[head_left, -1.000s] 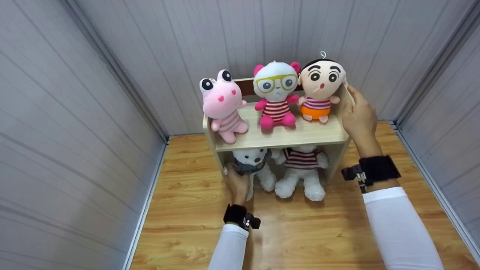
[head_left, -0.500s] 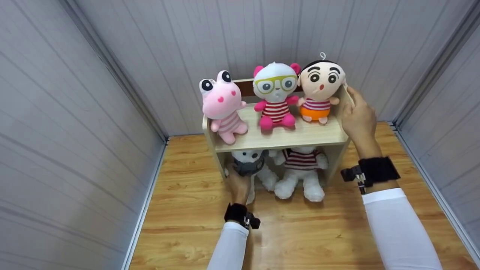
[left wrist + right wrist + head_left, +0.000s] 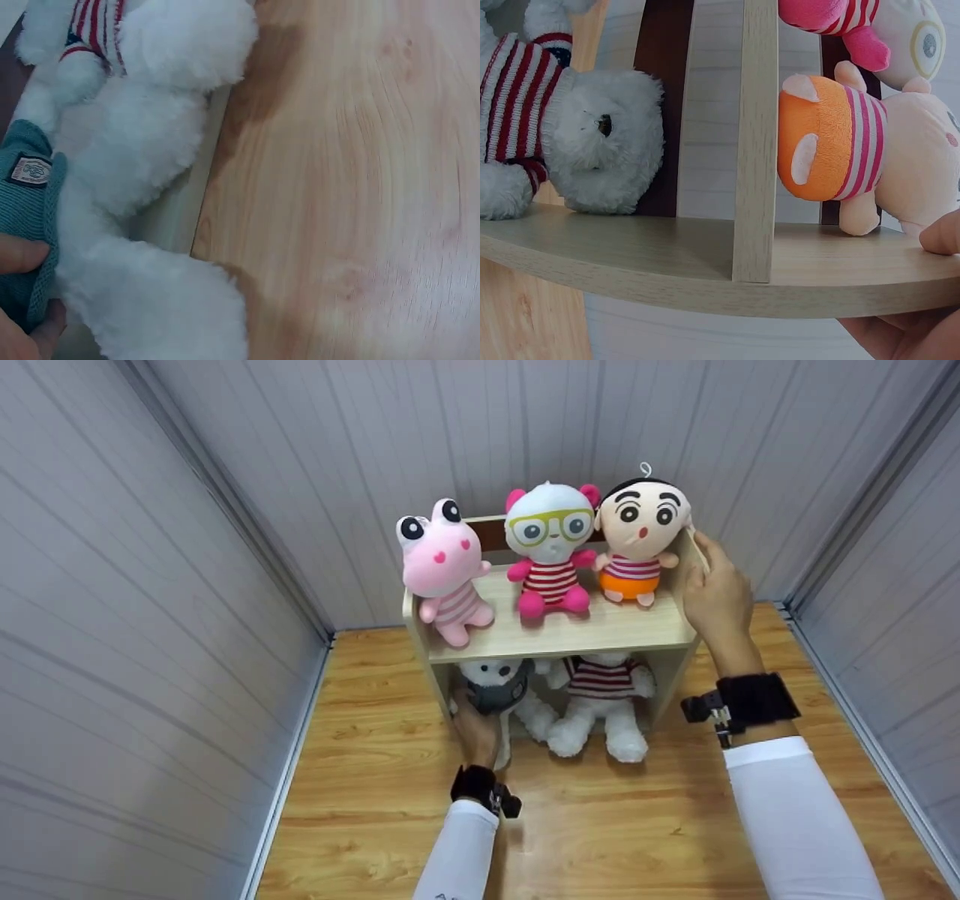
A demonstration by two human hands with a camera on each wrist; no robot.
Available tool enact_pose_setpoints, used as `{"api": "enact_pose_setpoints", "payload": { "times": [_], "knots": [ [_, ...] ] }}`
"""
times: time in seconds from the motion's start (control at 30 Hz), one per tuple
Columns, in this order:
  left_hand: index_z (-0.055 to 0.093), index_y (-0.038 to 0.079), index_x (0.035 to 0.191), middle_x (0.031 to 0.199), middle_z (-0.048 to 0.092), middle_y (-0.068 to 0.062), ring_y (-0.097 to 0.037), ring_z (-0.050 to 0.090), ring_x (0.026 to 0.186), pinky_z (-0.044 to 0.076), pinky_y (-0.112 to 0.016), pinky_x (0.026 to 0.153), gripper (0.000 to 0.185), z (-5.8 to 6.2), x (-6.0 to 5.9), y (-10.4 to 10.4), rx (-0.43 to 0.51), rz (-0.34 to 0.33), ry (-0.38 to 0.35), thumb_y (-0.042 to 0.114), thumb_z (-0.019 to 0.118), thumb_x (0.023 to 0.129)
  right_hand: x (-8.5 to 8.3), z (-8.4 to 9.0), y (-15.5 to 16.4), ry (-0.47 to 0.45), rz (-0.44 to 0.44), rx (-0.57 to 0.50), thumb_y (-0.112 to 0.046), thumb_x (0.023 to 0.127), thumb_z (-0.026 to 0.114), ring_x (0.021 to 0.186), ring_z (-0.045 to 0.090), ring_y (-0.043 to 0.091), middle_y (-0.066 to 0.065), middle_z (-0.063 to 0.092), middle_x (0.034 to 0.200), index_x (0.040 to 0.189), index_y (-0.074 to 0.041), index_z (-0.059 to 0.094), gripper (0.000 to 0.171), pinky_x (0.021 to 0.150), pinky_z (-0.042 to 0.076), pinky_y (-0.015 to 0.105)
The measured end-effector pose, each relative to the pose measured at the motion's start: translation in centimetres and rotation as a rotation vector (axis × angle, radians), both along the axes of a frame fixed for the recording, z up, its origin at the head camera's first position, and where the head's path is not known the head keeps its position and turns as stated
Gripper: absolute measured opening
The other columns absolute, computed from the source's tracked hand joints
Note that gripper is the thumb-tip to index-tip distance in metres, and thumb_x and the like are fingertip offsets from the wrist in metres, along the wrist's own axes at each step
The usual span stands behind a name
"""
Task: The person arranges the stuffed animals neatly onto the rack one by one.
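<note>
In the head view my left hand (image 3: 477, 733) reaches into the lower left of a small wooden shelf (image 3: 517, 639). It holds a white teddy bear in a grey-teal sweater (image 3: 497, 694) by its side; the shelf board hides the top of its head. The left wrist view has a finger and thumb on the knitted sweater (image 3: 22, 202), above the fluffy legs. My right hand (image 3: 720, 594) grips the upper edge of the right side panel, thumb inside and fingers outside. Beside the first bear sits another white teddy bear in a red-striped sweater (image 3: 602, 679).
Along the upper board sit a pink frog plush (image 3: 444, 559), a panda plush with yellow glasses (image 3: 550, 547) and a boy doll in orange shorts (image 3: 630, 540). Grey panel walls (image 3: 480, 435) enclose the shelf on three sides. Wood-patterned floor (image 3: 600, 832) lies in front.
The teddy bear in my left hand has leaned back, its face moving up and slightly left under the board. My left hand has shifted slightly with it. My right hand stays on the panel.
</note>
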State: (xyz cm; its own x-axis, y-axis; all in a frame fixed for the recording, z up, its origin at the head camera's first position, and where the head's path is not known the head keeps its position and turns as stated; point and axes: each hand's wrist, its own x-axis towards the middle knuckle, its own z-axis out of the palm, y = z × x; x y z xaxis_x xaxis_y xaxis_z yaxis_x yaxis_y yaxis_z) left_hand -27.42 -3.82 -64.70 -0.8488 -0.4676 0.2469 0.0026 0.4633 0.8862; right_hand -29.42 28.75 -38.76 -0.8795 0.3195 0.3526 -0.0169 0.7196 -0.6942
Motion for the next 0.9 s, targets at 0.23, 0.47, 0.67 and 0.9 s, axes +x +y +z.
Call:
{"api": "enact_pose_setpoints", "payload": {
  "times": [0.23, 0.47, 0.67, 0.9],
  "knots": [
    [0.050, 0.010, 0.138, 0.122, 0.071, -0.022, -0.038, 0.068, 0.114, 0.054, -0.051, 0.097, 0.055, -0.46, -0.44, -0.25, -0.020, -0.021, -0.028, -0.002, 0.066, 0.087, -0.10, 0.13, 0.05, -0.039, 0.003, -0.012, -0.018, 0.103, 0.042, 0.096, 0.060, 0.053, 0.031, 0.060, 0.138, 0.155, -0.022, 0.045, 0.052, 0.077, 0.043, 0.062],
    [0.047, 0.013, 0.139, 0.121, 0.071, -0.024, -0.041, 0.070, 0.111, 0.056, -0.053, 0.092, 0.053, -0.40, -0.59, -0.37, -0.041, -0.024, -0.065, 0.002, 0.066, 0.090, -0.09, 0.09, 0.07, -0.032, 0.002, -0.013, -0.016, 0.102, 0.043, 0.098, 0.061, 0.053, 0.033, 0.061, 0.134, 0.154, -0.022, 0.046, 0.052, 0.078, 0.044, 0.062],
    [0.048, 0.013, 0.132, 0.119, 0.070, -0.023, -0.041, 0.070, 0.109, 0.056, -0.053, 0.090, 0.051, -0.32, -0.49, -0.33, -0.033, -0.023, -0.051, 0.004, 0.073, 0.089, -0.11, -0.03, 0.05, -0.029, 0.005, -0.023, -0.017, 0.103, 0.043, 0.100, 0.061, 0.051, 0.030, 0.061, 0.135, 0.154, -0.022, 0.046, 0.052, 0.079, 0.043, 0.061],
    [0.046, 0.006, 0.140, 0.130, 0.064, -0.025, -0.042, 0.068, 0.114, 0.055, -0.052, 0.093, 0.054, -0.47, -0.38, -0.30, -0.065, -0.028, 0.044, 0.005, 0.070, 0.091, -0.06, -0.05, 0.12, -0.013, 0.004, -0.020, -0.017, 0.102, 0.043, 0.102, 0.060, 0.052, 0.029, 0.061, 0.137, 0.153, -0.019, 0.048, 0.052, 0.082, 0.043, 0.063]
  ]
}}
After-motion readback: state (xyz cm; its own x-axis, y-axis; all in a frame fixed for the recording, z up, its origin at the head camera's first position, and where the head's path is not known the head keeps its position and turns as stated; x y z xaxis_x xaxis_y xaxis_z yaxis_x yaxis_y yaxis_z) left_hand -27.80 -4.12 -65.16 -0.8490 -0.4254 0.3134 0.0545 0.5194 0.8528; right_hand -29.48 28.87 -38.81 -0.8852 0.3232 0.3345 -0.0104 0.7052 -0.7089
